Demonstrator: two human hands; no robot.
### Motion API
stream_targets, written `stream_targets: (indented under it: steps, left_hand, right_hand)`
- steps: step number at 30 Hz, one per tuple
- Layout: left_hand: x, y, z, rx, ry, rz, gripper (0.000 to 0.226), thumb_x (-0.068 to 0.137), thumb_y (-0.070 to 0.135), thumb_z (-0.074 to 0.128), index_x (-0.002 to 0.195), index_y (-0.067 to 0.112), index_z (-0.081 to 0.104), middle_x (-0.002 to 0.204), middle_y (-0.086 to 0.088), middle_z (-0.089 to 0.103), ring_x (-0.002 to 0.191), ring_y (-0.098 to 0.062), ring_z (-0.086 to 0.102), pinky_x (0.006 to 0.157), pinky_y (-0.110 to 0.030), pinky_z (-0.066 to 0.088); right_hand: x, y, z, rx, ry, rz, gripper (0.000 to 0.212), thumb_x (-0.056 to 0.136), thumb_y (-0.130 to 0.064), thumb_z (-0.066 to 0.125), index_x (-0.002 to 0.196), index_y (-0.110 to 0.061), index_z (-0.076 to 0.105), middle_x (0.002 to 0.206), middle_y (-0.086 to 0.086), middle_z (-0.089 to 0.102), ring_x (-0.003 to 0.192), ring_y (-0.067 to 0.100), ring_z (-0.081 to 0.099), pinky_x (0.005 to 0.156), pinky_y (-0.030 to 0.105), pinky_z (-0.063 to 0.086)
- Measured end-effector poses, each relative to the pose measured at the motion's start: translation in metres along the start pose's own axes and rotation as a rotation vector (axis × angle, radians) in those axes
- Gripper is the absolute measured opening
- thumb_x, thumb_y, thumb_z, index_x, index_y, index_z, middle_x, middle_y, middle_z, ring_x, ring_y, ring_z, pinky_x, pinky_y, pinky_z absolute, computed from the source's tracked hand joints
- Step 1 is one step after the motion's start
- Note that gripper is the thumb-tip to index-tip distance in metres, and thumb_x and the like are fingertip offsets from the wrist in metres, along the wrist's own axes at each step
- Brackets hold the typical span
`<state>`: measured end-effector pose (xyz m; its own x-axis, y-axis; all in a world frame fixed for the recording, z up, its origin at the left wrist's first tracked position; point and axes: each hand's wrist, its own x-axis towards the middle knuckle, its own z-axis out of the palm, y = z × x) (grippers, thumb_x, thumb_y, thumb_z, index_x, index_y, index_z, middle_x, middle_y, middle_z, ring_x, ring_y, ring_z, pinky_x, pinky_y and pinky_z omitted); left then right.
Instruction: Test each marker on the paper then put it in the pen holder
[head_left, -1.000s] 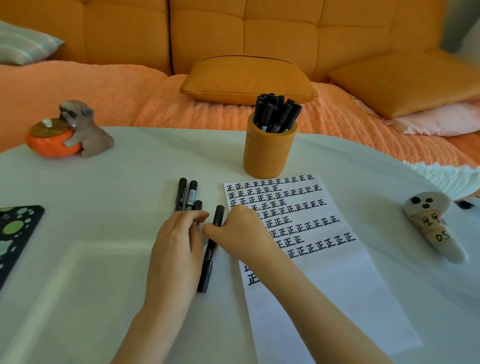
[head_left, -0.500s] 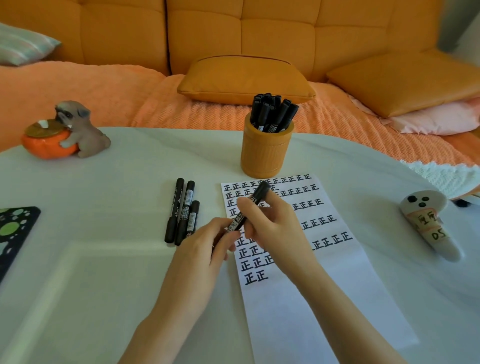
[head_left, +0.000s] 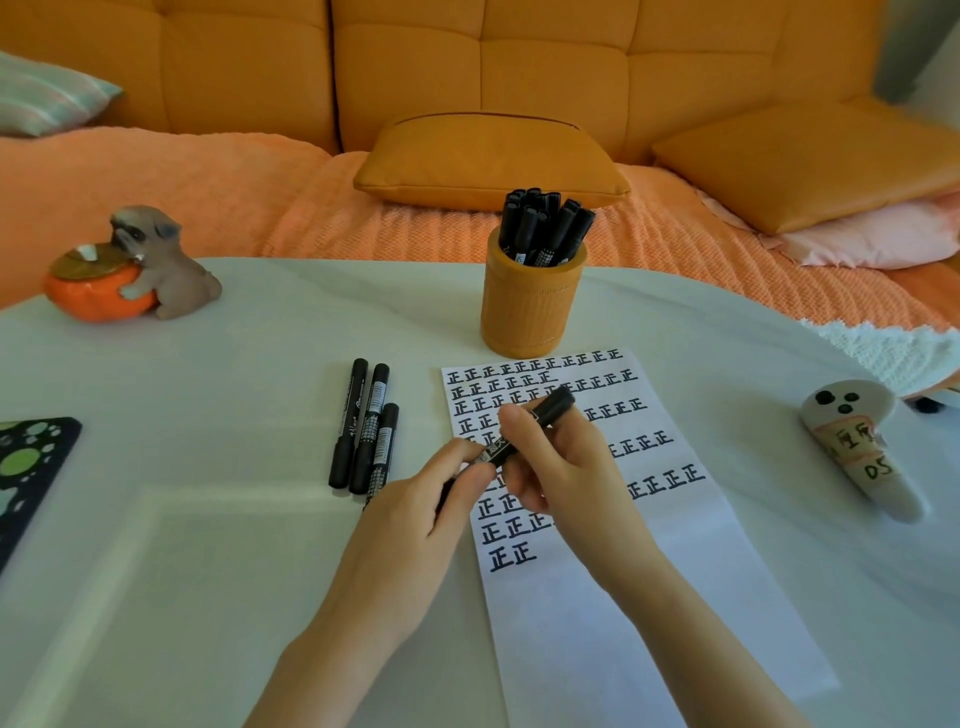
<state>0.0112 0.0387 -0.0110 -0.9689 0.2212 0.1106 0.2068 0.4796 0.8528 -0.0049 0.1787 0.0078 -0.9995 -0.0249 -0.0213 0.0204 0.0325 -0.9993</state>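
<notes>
A black marker is held slanted above the white paper, which is covered with rows of black written characters. My right hand grips the marker's barrel near its upper end. My left hand pinches the marker's lower end, where the cap is hidden by my fingers. Three black markers lie side by side on the white table to the left of the paper. The orange pen holder stands just beyond the paper's top edge and holds several black markers.
A dog figurine hugging an orange pot sits at the table's far left. A black card with green spots lies at the left edge. A white ghost-shaped object lies at the right. An orange sofa with cushions is behind the table.
My right hand picked the fourth marker up from the table and brought it over the paper. My left hand came across and took hold of its lower end.
</notes>
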Motion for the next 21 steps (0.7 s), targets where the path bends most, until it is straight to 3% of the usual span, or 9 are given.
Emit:
stream_targets:
  steps: [10, 16, 21]
  left_hand:
    - [0.001, 0.003, 0.0, -0.197, -0.065, -0.048, 0.033, 0.08, 0.057, 0.04, 0.087, 0.032, 0.059, 0.052, 0.004, 0.03, 0.052, -0.013, 0.026, 0.052, -0.029, 0.022]
    - [0.003, 0.001, -0.003, -0.272, -0.056, -0.081, 0.03, 0.077, 0.057, 0.048, 0.088, 0.034, 0.064, 0.052, -0.001, 0.023, 0.049, -0.014, 0.022, 0.048, -0.027, 0.017]
    - [-0.001, 0.003, 0.0, -0.245, -0.064, -0.038, 0.029, 0.079, 0.058, 0.045, 0.089, 0.037, 0.062, 0.051, 0.002, 0.03, 0.052, -0.017, 0.027, 0.051, -0.028, 0.021]
  right_hand:
    - [-0.004, 0.001, -0.003, 0.013, -0.009, -0.002, 0.029, 0.097, -0.022, 0.05, 0.071, -0.008, 0.046, 0.047, -0.003, 0.049, 0.041, 0.006, 0.041, 0.043, 0.014, 0.034]
    - [-0.007, -0.003, -0.004, 0.016, -0.009, -0.046, 0.03, 0.097, -0.021, 0.049, 0.071, -0.007, 0.046, 0.049, -0.002, 0.048, 0.043, 0.007, 0.039, 0.044, 0.014, 0.033]
    - [-0.011, -0.005, -0.005, 0.102, 0.049, -0.012, 0.021, 0.09, -0.017, 0.061, 0.075, -0.006, 0.05, 0.046, -0.002, 0.043, 0.04, 0.008, 0.035, 0.04, 0.015, 0.03]
